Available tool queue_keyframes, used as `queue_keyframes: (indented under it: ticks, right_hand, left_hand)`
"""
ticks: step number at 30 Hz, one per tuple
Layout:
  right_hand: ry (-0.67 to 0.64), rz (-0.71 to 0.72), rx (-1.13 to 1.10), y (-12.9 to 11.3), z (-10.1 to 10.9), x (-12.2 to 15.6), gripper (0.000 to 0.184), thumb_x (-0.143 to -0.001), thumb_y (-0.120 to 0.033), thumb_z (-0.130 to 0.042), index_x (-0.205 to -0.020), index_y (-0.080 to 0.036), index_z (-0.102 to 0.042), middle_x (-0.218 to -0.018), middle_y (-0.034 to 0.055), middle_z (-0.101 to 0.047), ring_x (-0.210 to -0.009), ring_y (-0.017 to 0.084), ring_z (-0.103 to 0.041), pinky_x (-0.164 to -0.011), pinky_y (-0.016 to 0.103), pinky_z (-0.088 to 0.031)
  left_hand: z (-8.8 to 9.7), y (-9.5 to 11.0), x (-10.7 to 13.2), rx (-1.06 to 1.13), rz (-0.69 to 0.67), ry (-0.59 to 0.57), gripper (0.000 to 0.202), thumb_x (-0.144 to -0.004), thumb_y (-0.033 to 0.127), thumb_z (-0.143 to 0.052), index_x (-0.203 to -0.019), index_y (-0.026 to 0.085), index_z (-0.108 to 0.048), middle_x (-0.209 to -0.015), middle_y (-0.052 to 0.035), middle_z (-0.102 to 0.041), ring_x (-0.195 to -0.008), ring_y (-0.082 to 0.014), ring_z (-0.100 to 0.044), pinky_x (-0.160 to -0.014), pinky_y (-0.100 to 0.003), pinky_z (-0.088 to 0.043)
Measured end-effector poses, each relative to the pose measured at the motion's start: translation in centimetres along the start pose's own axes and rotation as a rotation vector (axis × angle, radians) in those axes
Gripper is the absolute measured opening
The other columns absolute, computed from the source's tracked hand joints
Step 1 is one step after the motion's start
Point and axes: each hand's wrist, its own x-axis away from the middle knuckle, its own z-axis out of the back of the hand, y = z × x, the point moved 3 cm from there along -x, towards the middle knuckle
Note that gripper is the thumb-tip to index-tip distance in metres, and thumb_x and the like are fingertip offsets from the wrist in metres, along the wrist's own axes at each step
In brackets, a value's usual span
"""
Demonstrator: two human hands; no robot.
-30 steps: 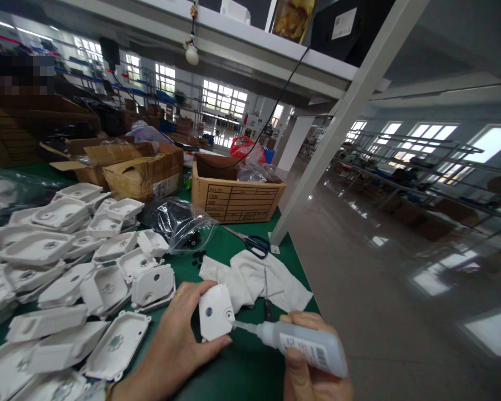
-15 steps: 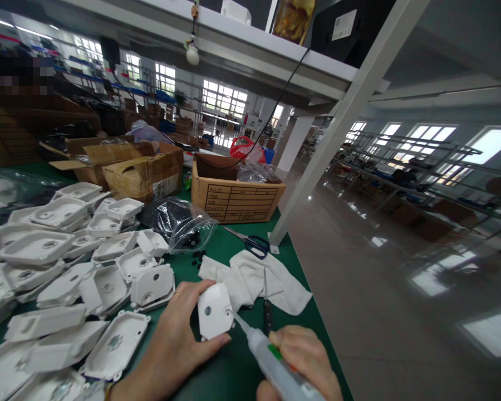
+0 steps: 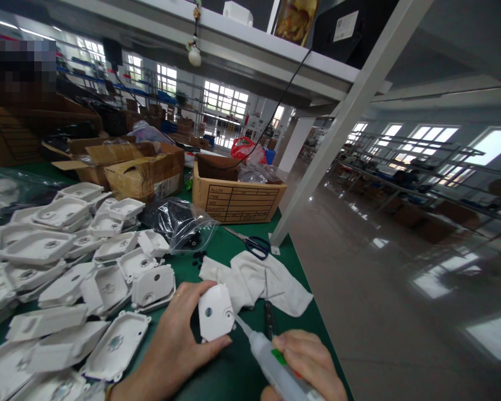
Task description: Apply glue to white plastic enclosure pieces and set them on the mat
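My left hand point(image 3: 179, 340) grips a small white plastic housing point(image 3: 217, 318) by its edges, thumb below and fingers above. The housing's flat face, with one larger hole and a smaller round recess, is turned toward me. My right hand point(image 3: 309, 362) is closed around a translucent glue bottle point(image 3: 273, 362) with a long thin nozzle. The nozzle's tip is at the housing's right edge, close to the small recess; whether it touches I cannot tell. Behind the bottle lies a dark-handled screwdriver point(image 3: 269, 320), its shaft resting on a white cloth point(image 3: 271, 278).
Many white housings point(image 3: 117, 342) are piled on the left of the green table point(image 3: 290, 253). Scissors point(image 3: 256, 247), small black parts point(image 3: 198, 259) and a clear bag point(image 3: 183, 225) lie farther back. Cardboard boxes point(image 3: 240, 197) stand behind. A shelf post point(image 3: 317, 167) rises at the right edge.
Hardly anything differs. The glue bottle and my right hand have shifted very slightly right; the nozzle stays by the housing's edge, and my left hand keeps its hold.
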Motion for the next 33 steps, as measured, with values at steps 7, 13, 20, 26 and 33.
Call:
queue_keyframes:
  ticks: [7, 13, 20, 26, 33]
  right_hand:
    - [0.197, 0.004, -0.016, 0.7, -0.8, -0.5, 0.031, -0.083, -0.046, -0.063, -0.097, -0.019, -0.058, -0.070, 0.0039, -0.061, -0.057, 0.019, -0.060, -0.047, 0.030, -0.050]
    - [0.176, -0.039, -0.033, 0.3, -0.7, -0.3, 0.026, -0.085, -0.040, -0.062, -0.096, -0.016, -0.058, -0.073, 0.0051, -0.061, -0.067, 0.020, -0.059, -0.056, 0.031, -0.050]
    - [0.147, -0.306, -0.127, 0.5, -0.3, 0.2, 0.024, -0.084, -0.040, -0.064, -0.094, -0.018, -0.059, -0.081, 0.0036, -0.060, -0.080, 0.019, -0.055, -0.069, 0.029, -0.044]
    - [0.195, -0.463, -0.203, 0.7, -0.3, 0.3, 0.025, -0.081, -0.042, -0.067, -0.090, -0.020, -0.061, -0.083, 0.0021, -0.059, -0.085, 0.017, -0.053, -0.073, 0.026, -0.042]
    - [0.173, -0.357, -0.129, 0.7, -0.4, 0.2, 0.025, -0.083, -0.040, -0.065, -0.094, -0.018, -0.060, -0.082, 0.0051, -0.060, -0.083, 0.020, -0.055, -0.068, 0.030, -0.046]
  left_hand:
    - [0.1, 0.2, 0.0, 0.005, -0.014, -0.046, 0.063, -0.061, 0.027, -0.076, -0.115, 0.023, -0.046, -0.105, -0.0052, -0.056, -0.097, -0.0248, -0.055, -0.082, -0.038, -0.049]
    - [-0.3, -0.2, 0.3, 0.029, -0.002, -0.042, 0.065, -0.062, 0.027, -0.076, -0.118, 0.025, -0.043, -0.109, -0.0050, -0.054, -0.100, -0.0249, -0.053, -0.085, -0.038, -0.046]
    - [-0.1, 0.1, 0.1, 0.026, 0.013, -0.058, 0.061, -0.064, 0.035, -0.075, -0.116, 0.022, -0.046, -0.107, -0.0063, -0.055, -0.099, -0.0254, -0.054, -0.084, -0.038, -0.047]
    - [0.0, -0.1, 0.0, -0.012, -0.011, -0.108, 0.061, -0.065, 0.037, -0.074, -0.117, 0.021, -0.046, -0.107, -0.0071, -0.056, -0.099, -0.0252, -0.054, -0.083, -0.037, -0.048]
    - [-0.3, 0.0, 0.1, 0.056, 0.025, -0.055, 0.062, -0.061, 0.032, -0.076, -0.115, 0.023, -0.047, -0.107, -0.0057, -0.055, -0.099, -0.0255, -0.053, -0.084, -0.036, -0.045]
